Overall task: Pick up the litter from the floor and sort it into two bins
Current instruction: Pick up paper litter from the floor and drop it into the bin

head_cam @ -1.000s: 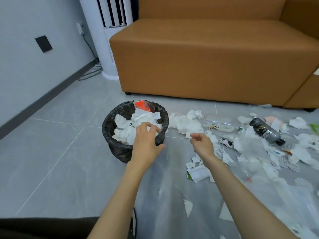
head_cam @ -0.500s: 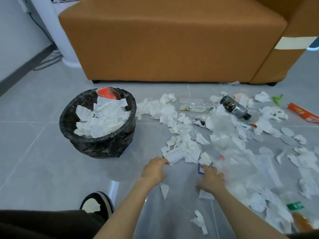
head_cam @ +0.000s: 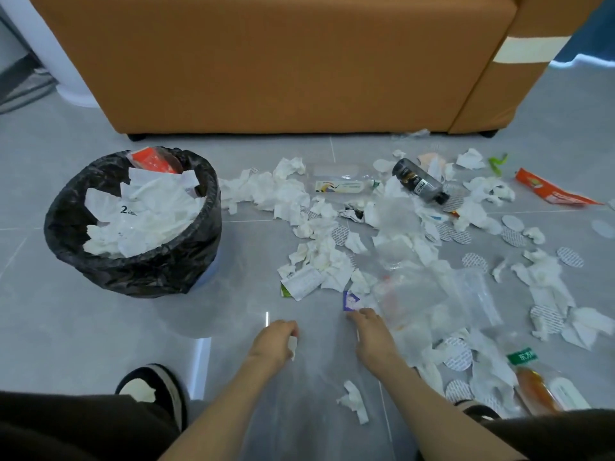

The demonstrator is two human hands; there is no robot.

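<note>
Bin (head_cam: 133,274): black liner, stood left of all the litter, filled nearly to the rim with white tissue; an orange packet (head_cam: 149,159) leaned at its far edge. This bin served as the reference for every position below.

Slipper (head_cam: 149,390): black and white, nearer the camera than the bin, just below its base.

Left hand (head_cam: 276,341): low over the floor, right of the bin and nearer the camera. Fingers were curled under and pinched a small white paper scrap (head_cam: 293,347), which showed below the knuckles on the thumb side.

Right hand (head_cam: 372,337): farther right of the bin, apart from the left hand. Its fingertips (head_cam: 352,316) reached forward to the near edge of a purple-and-white scrap (head_cam: 351,301) lying flat on the floor. I could not tell whether they gripped it or only touched it.

Crumpled tissue (head_cam: 354,399): on the floor between the two forearms, right of the bin, untouched.

Remaining litter spread right of the bin: a folded printed paper (head_cam: 301,284), a clear plastic bag (head_cam: 412,294) just beside the right hand, a clear bottle (head_cam: 342,184), a dark bottle (head_cam: 419,183) and an orange wrapper (head_cam: 552,193) farthest from the bin.
</note>
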